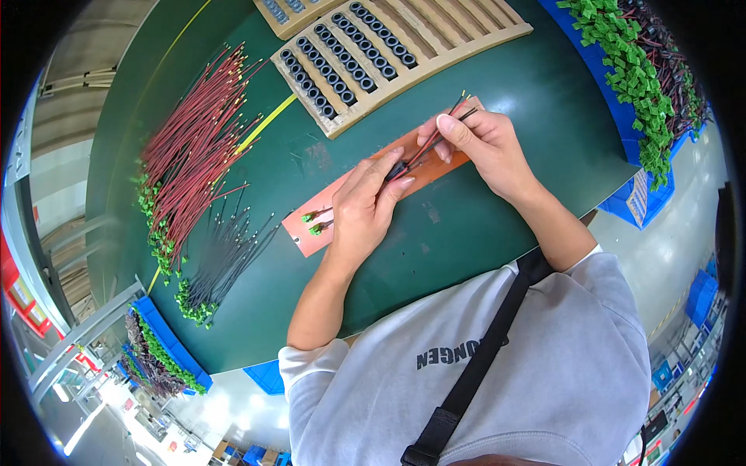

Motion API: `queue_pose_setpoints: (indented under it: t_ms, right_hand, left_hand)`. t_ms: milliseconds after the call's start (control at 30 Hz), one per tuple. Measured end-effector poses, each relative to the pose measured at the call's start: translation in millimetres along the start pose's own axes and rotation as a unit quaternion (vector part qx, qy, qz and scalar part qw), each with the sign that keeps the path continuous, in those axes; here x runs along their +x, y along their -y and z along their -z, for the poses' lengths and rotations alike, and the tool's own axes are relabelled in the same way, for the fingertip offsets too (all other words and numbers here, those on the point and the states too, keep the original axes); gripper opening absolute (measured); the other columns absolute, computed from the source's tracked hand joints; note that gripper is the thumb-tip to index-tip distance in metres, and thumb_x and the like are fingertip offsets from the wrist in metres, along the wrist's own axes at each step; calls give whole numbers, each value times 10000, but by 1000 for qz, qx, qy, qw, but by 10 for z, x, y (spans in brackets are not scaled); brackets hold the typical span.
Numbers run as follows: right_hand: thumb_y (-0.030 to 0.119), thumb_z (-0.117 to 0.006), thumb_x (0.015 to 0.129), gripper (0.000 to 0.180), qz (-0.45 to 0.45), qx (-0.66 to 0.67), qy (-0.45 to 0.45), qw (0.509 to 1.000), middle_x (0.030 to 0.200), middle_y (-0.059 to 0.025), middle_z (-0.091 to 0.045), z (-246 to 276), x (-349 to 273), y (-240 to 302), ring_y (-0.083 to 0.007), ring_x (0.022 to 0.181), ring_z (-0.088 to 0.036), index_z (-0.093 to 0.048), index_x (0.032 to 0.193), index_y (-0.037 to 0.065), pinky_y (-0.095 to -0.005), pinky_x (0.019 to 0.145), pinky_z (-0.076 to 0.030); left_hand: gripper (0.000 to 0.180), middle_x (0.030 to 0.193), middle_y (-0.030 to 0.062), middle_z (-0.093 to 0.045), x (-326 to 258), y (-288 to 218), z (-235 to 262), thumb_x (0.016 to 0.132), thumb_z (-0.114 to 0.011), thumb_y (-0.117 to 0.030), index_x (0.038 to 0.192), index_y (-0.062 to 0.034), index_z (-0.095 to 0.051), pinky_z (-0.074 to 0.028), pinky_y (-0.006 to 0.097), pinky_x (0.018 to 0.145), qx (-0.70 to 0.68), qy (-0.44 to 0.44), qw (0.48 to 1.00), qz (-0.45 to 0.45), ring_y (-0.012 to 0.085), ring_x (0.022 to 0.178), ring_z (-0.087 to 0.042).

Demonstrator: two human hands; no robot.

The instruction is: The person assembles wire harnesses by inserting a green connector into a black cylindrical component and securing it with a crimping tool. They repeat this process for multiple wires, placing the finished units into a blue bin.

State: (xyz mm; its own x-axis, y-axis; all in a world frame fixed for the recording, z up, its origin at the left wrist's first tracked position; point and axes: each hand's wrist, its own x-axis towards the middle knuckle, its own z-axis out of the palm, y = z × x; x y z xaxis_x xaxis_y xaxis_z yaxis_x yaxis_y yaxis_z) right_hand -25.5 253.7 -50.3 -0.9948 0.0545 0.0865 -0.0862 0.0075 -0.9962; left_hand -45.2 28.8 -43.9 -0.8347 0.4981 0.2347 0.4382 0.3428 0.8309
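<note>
Green table (435, 256), mid-frame. Orange board (294, 227) under hands, centre. Left hand (365, 198) and, upper right of it, right hand (486, 147), both pinched narrow: right on red-and-black wires (426, 149), left on black core (397, 170). Step, probably: working wires at core; next wants steady, even tension.

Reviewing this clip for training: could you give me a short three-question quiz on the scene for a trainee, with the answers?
1. True or false: the pile of red wires lies left of the orange board.
2. What does the right hand hold?
3. Fill in the blank: the connectors at the near end of that pile are ____.

Key:
1. True.
2. Red and black wires.
3. Green.
</note>
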Motion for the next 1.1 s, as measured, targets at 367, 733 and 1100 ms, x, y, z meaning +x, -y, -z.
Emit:
queue_pose_setpoints:
  t_ms: [367,733,1100]
  right_hand:
    - [182,-617,1066,256,-31,61,-6,998,782,-17,-673,-28,-94,135,-70,649,-553,-747,985,-23,-238,620,-474]
    - [163,-649,1027,217,48,-31,-54,997,876,-99,-752,-43,-66,81,-138,680,-635,-732,942,-19,-247,733,-488]
    - [125,-667,1003,195,125,-139,-47,981,804,-101,-748,-29,-193,132,-185,671,-683,-763,898,-8,-272,746,-538]
  left_hand:
    - [268,958,137,-709,38,11,37,941,-744,-90,1187,10,-711,-541,345,744,1,7,999,34,243,808,-673]
    - [260,1004,132,-712,4,-37,-8,972,-718,-108,1203,7,-691,-548,336,777,-18,9,998,63,229,850,-687]
    - [221,894,154,-711,32,60,33,962,-727,-117,1133,20,-705,-557,367,699,-23,11,999,-36,282,758,-696]
